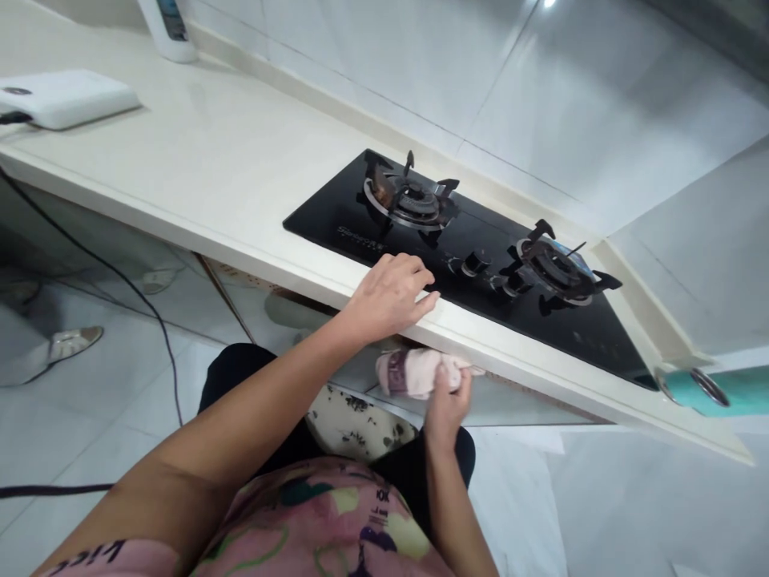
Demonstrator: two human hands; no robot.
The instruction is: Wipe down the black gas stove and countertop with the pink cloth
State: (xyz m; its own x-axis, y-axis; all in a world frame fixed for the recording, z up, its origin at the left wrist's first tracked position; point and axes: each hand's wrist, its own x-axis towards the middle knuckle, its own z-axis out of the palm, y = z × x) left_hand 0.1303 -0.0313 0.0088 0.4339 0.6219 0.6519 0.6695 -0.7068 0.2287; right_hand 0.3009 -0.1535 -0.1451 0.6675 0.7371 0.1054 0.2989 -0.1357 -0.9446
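Observation:
My left hand rests on the front edge of the cream countertop, fingers curled and touching the near edge of the black glass gas hob; nothing shows in it. Below the counter edge, my right hand is closed on a pink and white cloth, held against the underside of the counter's front lip. The hob has two burners, the left burner and the right burner, with two knobs between them.
A white flat device with a black cable lies at the far left of the counter, and a white bottle stands behind it. A teal cylinder sits at the right edge. Another person's shoe is on the tiled floor.

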